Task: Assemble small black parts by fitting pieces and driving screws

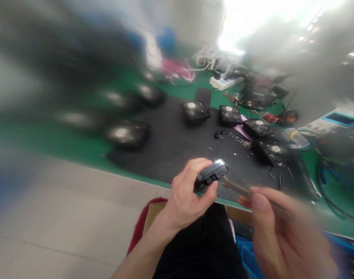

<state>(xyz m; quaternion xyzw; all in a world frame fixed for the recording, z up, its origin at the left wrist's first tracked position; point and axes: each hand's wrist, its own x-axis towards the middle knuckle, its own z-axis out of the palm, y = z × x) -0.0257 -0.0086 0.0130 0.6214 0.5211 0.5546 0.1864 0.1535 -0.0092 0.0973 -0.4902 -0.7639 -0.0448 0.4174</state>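
A bare stretch of dark mat point(168, 135) opens ahead of the left hand's fingers point(201, 164), running between the blurred black housing point(128, 133) on the left and the middle housing point(196, 111). Forward of the right hand's fingers point(270, 194), a hex key point(271, 173), a heap of small metal bits point(246, 143) and a close row of housings point(259, 127) crowd the way, while a looped cable point(338, 208) hems in the right end of the bench point(78, 149).
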